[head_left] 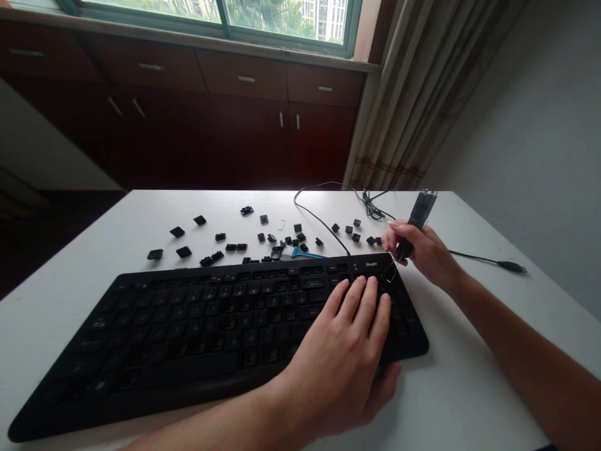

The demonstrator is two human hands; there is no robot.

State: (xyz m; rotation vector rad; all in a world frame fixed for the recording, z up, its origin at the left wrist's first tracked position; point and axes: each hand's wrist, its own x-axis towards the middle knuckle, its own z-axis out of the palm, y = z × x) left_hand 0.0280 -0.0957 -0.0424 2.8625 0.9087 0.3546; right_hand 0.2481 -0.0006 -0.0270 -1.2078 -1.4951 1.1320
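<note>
A black keyboard [197, 363] lies at a slant across the front of the white table, with several keycaps off. My left hand [345, 341] rests over its right part, fingers stretched across the keys and thumb at the front edge, holding it. In my right hand [425, 250] is a dark keycap puller [417, 219], gripped by its handle. The puller's thin wire loops point down at the keys near the upper right corner, just beyond my left fingertips. Whether the wires hook a key cannot be made out.
Loose black keycaps [297, 228] lie scattered behind the keyboard. Among them are a blue-handled brush [300, 252] and a thin bent wire [282, 224]. The cable [319, 213] loops behind, with its plug [511, 267] at right. Cabinets [244, 131] stand beyond the white table [107, 235].
</note>
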